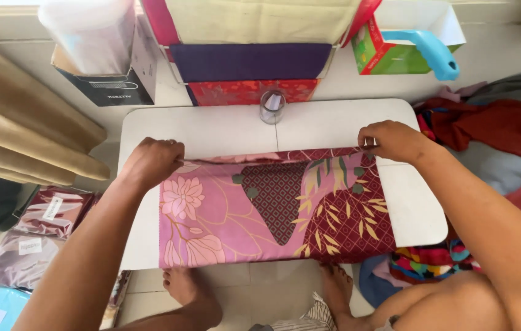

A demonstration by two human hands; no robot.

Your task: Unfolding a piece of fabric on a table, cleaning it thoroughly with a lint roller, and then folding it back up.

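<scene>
We pinch the far edge of the pink and maroon floral fabric (272,208) with our left hand (153,160) and right hand (392,140), each grip closed on a corner. The cloth lies flat on the white bench (211,125); we judge a fold is under way, needing both corners moved evenly.

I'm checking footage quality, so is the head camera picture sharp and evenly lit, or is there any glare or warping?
Head view: pink and maroon floral cloth sharp under soft daylight; white low table bright, slightly washed; table edges bow from wide-angle distortion; left hand and right hand unblurred.
</scene>
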